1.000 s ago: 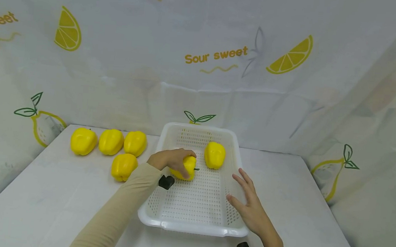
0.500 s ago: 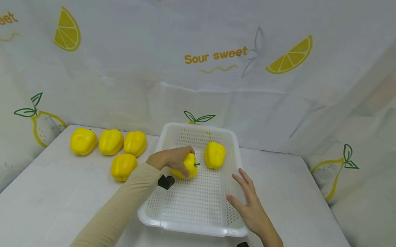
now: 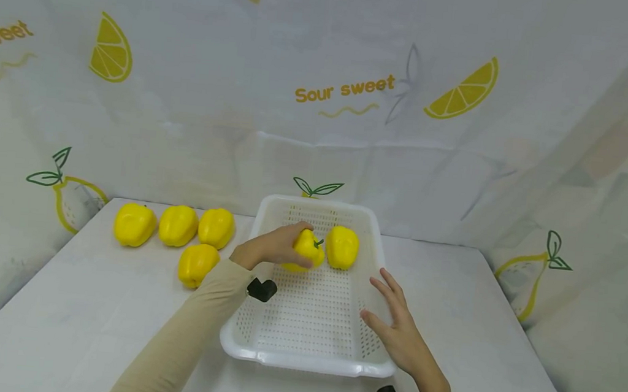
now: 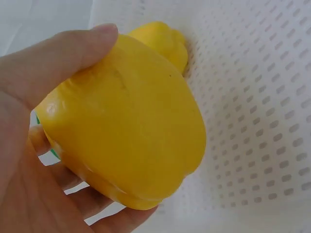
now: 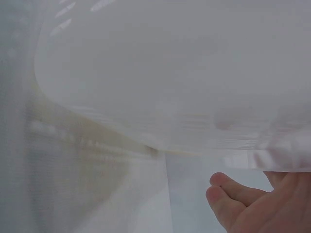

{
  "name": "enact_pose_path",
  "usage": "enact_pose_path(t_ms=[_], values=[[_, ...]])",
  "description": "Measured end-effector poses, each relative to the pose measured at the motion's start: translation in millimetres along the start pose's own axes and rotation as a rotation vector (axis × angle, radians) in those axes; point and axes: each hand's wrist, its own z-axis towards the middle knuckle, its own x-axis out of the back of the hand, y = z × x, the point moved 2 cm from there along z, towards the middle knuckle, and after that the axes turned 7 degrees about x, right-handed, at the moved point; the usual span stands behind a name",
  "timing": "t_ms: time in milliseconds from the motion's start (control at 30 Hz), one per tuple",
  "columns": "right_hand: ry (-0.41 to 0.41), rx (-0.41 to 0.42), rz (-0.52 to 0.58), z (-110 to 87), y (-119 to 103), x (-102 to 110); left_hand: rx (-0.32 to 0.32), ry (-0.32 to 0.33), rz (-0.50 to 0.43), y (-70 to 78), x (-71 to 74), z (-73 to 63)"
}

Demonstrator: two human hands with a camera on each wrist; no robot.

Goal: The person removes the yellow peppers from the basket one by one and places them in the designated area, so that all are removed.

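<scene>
My left hand [image 3: 272,245] grips a yellow bell pepper [image 3: 305,252] with a green stem, over the left part of a white perforated basket [image 3: 312,362]. In the left wrist view, the thumb lies across the top of the held bell pepper [image 4: 131,121] and the fingers curl beneath it. A second yellow bell pepper [image 3: 342,247] lies in the basket just right of the held one. My right hand [image 3: 400,332] is at the basket's right rim, its fingers spread and fairly straight. In the right wrist view, some fingertips [image 5: 218,179] show below the rim, and the thumb is hidden.
Several yellow bell peppers [image 3: 179,225] stand grouped on the white table [image 3: 89,313], left of the basket. A white curtain [image 3: 187,112] with lemon prints hangs close behind the table and along its sides.
My left hand has carried the bell pepper up and to the right in the head view, nearer the other one in the basket. The right hand stays at the rim.
</scene>
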Motion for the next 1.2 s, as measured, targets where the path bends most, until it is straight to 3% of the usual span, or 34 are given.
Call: enact_pose_path(t_ms=[333, 600, 1200], values=[[-0.005, -0.005, -0.003, 0.1, 1, -1, -0.045, 0.046, -0.035, 14.0, 10.0, -9.4], [-0.003, -0.006, -0.003, 0.1, 1, 0, -0.048, 0.145, -0.064, 21.5, 16.2, -18.3], [0.000, 0.012, 0.005, 0.1, 1, 0, -0.063, 0.292, -0.135, 27.2, 24.6, -48.5]])
